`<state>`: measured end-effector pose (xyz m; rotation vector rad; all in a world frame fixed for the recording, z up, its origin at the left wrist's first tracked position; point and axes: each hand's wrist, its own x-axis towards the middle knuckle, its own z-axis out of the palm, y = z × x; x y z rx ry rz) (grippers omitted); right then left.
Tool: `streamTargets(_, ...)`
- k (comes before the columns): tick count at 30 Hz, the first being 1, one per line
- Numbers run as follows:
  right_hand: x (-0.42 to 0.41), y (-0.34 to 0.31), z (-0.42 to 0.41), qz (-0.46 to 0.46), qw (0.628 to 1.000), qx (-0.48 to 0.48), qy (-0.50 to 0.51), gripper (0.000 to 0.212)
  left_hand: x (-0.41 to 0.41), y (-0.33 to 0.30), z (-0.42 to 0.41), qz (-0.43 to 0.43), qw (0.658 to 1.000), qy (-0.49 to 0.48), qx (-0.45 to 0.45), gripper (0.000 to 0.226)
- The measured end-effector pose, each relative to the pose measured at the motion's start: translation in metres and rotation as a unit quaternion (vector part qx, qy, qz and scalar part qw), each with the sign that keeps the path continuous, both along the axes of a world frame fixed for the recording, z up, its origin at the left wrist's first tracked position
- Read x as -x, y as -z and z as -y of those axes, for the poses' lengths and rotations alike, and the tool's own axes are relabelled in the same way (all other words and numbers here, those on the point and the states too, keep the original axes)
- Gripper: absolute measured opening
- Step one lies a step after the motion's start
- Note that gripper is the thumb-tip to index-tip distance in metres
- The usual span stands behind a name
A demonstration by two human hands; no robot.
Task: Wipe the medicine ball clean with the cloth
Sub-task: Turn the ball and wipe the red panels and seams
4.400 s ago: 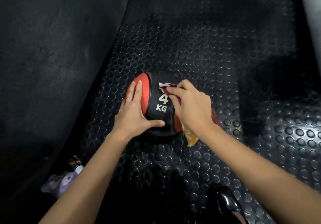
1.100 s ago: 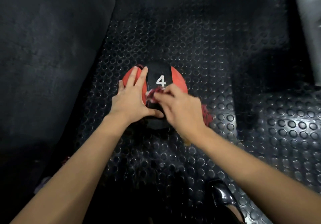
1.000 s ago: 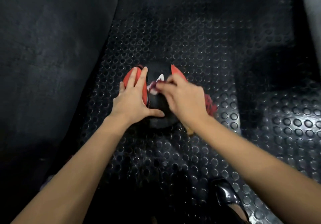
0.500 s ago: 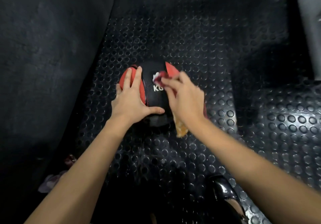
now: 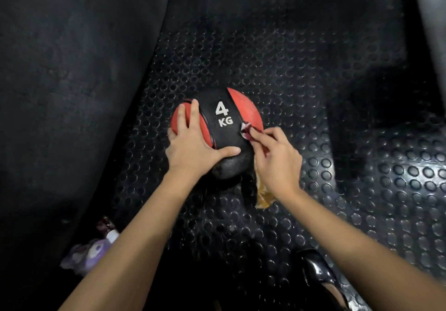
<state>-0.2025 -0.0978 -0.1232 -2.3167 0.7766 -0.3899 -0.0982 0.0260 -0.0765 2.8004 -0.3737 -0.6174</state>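
Head view, looking down: my right hand (image 5: 275,158) pinches a bunched cloth (image 5: 246,130) against the seam where the black band meets the red panel of the medicine ball (image 5: 224,127), so only a fingertip's worth of fabric works that groove (the tail hangs below my wrist). My left hand (image 5: 193,146) lies flat, fingers spread over the left red panel, thumb across the band, pinning the ball against rolling on the studded rubber floor (image 5: 313,69).
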Motion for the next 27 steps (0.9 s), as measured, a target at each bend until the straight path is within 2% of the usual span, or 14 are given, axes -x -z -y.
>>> streamTargets(3, -0.015, -0.002, 0.018, -0.019, 1.000, -0.013, 0.002, 0.021, 0.002, -0.005, 0.007, -0.027, 0.999, -0.017, -0.015, 0.133)
streamTargets(6, -0.036, -0.009, 0.040, -0.042, 0.998, -0.024, -0.045, 0.022, -0.012, -0.019, 0.005, -0.056, 0.997, -0.005, -0.044, 0.127)
streamTargets(8, -0.049, -0.012, 0.051, -0.053, 0.994, -0.029, -0.087, 0.023, -0.026, -0.028, 0.003, -0.033, 0.997, 0.059, -0.041, 0.121)
streamTargets(10, -0.059, -0.013, 0.055, -0.052, 0.989, -0.037, -0.130, 0.023, -0.042, -0.032, 0.006, -0.018, 0.986, 0.164, -0.025, 0.122)
streamTargets(13, -0.071, -0.017, 0.053, -0.056, 0.988, -0.045, -0.137, 0.024, -0.058, -0.026, 0.011, -0.051, 0.965, 0.251, -0.055, 0.122)
streamTargets(16, -0.063, -0.024, 0.027, -0.051, 0.993, -0.017, -0.103, 0.025, -0.062, -0.020, 0.007, -0.044, 0.967, 0.241, -0.076, 0.119)
streamTargets(20, -0.038, -0.025, -0.006, 0.028, 0.988, 0.048, -0.142, 0.022, -0.051, -0.024, -0.001, -0.031, 0.971, 0.225, -0.071, 0.115)
streamTargets(24, -0.066, -0.027, 0.015, -0.045, 0.998, -0.004, -0.046, 0.025, -0.039, -0.024, 0.004, -0.015, 0.974, 0.209, -0.090, 0.114)
streamTargets(27, -0.047, -0.036, -0.004, -0.008, 0.994, 0.025, -0.109, 0.026, -0.038, -0.022, 0.007, -0.008, 0.977, 0.195, -0.087, 0.113)
